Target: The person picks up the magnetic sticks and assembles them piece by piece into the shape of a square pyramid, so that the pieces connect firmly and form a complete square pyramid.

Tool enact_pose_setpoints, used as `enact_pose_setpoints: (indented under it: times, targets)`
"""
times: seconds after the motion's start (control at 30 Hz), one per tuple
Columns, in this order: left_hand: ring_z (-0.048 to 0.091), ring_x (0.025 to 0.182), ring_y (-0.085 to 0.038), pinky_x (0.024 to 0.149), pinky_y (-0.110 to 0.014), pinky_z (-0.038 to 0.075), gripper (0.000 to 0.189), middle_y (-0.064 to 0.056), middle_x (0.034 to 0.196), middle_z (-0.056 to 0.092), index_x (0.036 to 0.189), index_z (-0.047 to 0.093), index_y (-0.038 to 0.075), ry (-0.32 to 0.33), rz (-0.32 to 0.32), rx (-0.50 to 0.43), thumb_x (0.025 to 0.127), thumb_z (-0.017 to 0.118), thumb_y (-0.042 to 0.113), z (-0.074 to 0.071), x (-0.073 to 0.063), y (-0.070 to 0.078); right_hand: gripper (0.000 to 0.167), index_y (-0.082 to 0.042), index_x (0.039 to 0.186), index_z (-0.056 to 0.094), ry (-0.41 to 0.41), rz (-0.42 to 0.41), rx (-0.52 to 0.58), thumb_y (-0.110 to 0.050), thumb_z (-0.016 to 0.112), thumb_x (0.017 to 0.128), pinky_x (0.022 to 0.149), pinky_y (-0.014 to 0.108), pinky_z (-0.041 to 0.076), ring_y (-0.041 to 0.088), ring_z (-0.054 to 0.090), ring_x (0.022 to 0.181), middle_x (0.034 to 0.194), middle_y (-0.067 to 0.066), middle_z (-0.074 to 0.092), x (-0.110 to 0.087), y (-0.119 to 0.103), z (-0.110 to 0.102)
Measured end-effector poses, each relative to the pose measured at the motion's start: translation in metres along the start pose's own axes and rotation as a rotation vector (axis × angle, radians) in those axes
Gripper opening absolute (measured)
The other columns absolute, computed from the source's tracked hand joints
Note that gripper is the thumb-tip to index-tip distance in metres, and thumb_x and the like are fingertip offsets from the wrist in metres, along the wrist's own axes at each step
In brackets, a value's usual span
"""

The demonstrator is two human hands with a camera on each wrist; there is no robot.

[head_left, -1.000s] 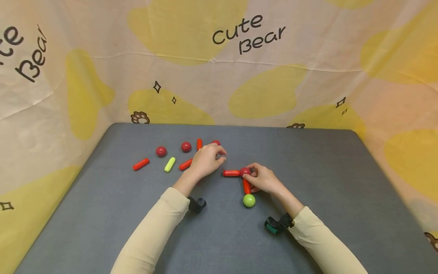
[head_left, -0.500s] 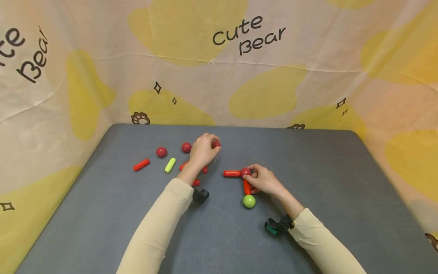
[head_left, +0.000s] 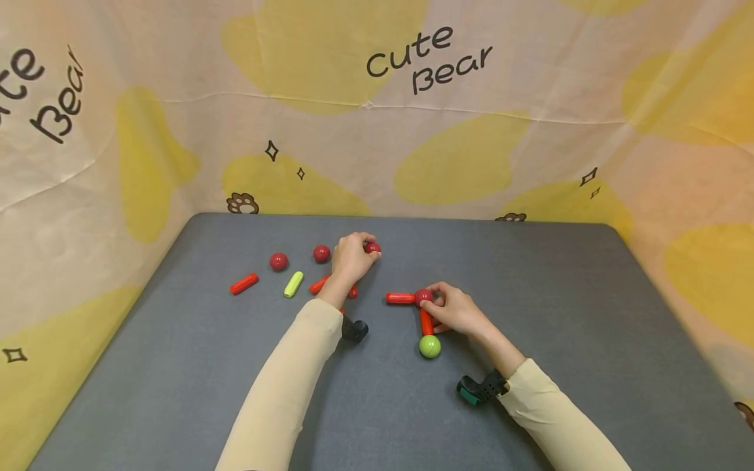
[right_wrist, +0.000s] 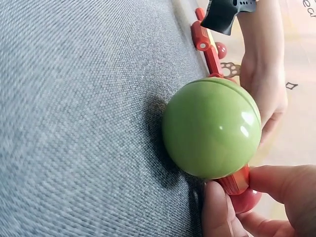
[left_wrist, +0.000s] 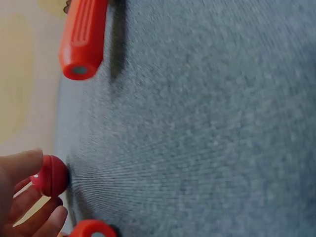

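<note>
My left hand [head_left: 351,260] pinches a smooth red toy ball [left_wrist: 58,176] between thumb and fingers, low over the grey table at the back. To the right, my right hand [head_left: 456,310] grips a joined piece of building-toy rods and balls. It has a red ball [head_left: 423,297] at the corner, one red rod [head_left: 400,298] pointing left and another red rod [head_left: 426,322] toward me, ending in a green ball [head_left: 430,347]. In the right wrist view the fingers lie around the red rod [right_wrist: 235,181] behind the green ball, partly hiding it.
Loose pieces lie left of my left hand: a red ball [head_left: 279,262], another red ball [head_left: 321,254], a red rod [head_left: 244,284] and a yellow-green rod [head_left: 294,284]. More red rods [head_left: 319,284] are partly hidden under the left forearm. Patterned cloth [head_left: 453,157] rises behind the table [head_left: 530,275].
My left hand has moved back and slightly left from beside the joined piece, then taken hold of the red ball. The right hand and its piece stay nearly still.
</note>
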State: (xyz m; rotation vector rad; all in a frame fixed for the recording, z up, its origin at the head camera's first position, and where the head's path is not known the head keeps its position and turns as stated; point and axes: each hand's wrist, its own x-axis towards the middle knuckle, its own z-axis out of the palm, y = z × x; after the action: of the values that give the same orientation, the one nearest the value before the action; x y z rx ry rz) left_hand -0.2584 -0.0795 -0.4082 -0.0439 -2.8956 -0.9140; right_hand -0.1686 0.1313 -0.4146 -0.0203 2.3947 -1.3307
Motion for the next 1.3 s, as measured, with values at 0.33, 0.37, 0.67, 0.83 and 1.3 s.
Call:
enact_pose_setpoints:
  times: [0.33, 0.37, 0.67, 0.83, 1.3]
  targets:
    - [0.061, 0.096, -0.027, 0.077, -0.039, 0.049, 0.034, -0.007, 0.11, 0.066, 0.113, 0.066, 0.016, -0.045, -0.029, -0.014, 0.08, 0.071, 0.021, 0.005, 0.003, -0.002, 0.042, -0.003, 0.124, 0.047, 0.0, 0.002, -0.001, -0.019, 0.061, 0.088, 0.052, 0.029, 0.053, 0.013, 0.06, 0.054, 0.084, 0.011, 0.059, 0.001, 0.001, -0.001]
    - [0.061, 0.096, -0.027, 0.077, -0.039, 0.049, 0.033, -0.007, 0.11, 0.066, 0.113, 0.066, 0.016, -0.045, -0.03, -0.019, 0.08, 0.071, 0.02, 0.005, 0.003, -0.002, 0.041, -0.003, 0.124, 0.047, 0.0, 0.002, 0.0, -0.019, 0.061, 0.088, 0.052, 0.029, 0.053, 0.013, 0.06, 0.054, 0.084, 0.011, 0.059, 0.001, 0.001, -0.001]
    - [0.059, 0.1, -0.025, 0.081, -0.038, 0.048, 0.034, -0.007, 0.111, 0.065, 0.113, 0.067, 0.016, -0.037, 0.027, -0.053, 0.08, 0.071, 0.018, 0.0, -0.002, 0.004, 0.041, -0.004, 0.124, 0.047, 0.007, 0.015, -0.004, -0.019, 0.061, 0.088, 0.052, 0.029, 0.052, 0.014, 0.059, 0.053, 0.083, 0.011, 0.058, 0.001, 0.001, 0.0]
    - [0.06, 0.098, -0.023, 0.081, -0.037, 0.048, 0.033, -0.005, 0.108, 0.066, 0.111, 0.068, 0.016, -0.034, 0.085, -0.04, 0.079, 0.072, 0.02, -0.005, -0.006, 0.008, 0.041, -0.004, 0.123, 0.047, 0.01, 0.019, -0.007, -0.019, 0.062, 0.088, 0.052, 0.028, 0.052, 0.014, 0.059, 0.053, 0.083, 0.011, 0.058, 0.002, 0.001, 0.001]
    - [0.065, 0.083, -0.017, 0.076, -0.033, 0.051, 0.03, -0.006, 0.102, 0.067, 0.106, 0.069, 0.011, -0.094, 0.201, -0.063, 0.077, 0.073, 0.019, -0.022, -0.037, 0.003, 0.041, -0.004, 0.123, 0.048, 0.015, 0.017, -0.014, -0.02, 0.062, 0.088, 0.052, 0.028, 0.052, 0.013, 0.059, 0.052, 0.083, 0.01, 0.059, 0.001, 0.001, 0.001]
